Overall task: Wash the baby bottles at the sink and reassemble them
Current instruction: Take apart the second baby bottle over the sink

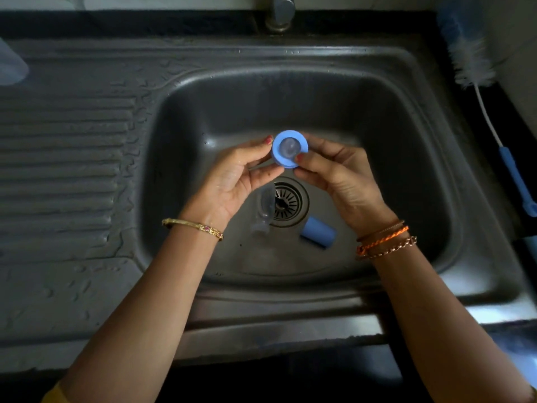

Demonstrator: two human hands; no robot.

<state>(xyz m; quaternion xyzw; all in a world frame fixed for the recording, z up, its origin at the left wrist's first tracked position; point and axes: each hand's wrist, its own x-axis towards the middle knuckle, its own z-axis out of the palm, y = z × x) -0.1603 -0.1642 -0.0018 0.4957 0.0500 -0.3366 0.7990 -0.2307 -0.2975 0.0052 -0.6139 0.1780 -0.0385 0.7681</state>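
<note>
blue collar (290, 149) | pinched between left hand (232, 181) and right hand (343, 178) fingers | above sink (377, 117)

Both forearms are bare. The left wrist wears a slim gold bangle (192, 227) set with a small pink stone. The right wrist carries an orange braided thread (383, 240), a thin bangle and a gold chain bracelet (392, 249). Fingernails are painted red. A scrap of yellow cloth (55, 394) shows at the lower left

Dim, soft picture (edges bowed); light perhaps from lower right.
</note>
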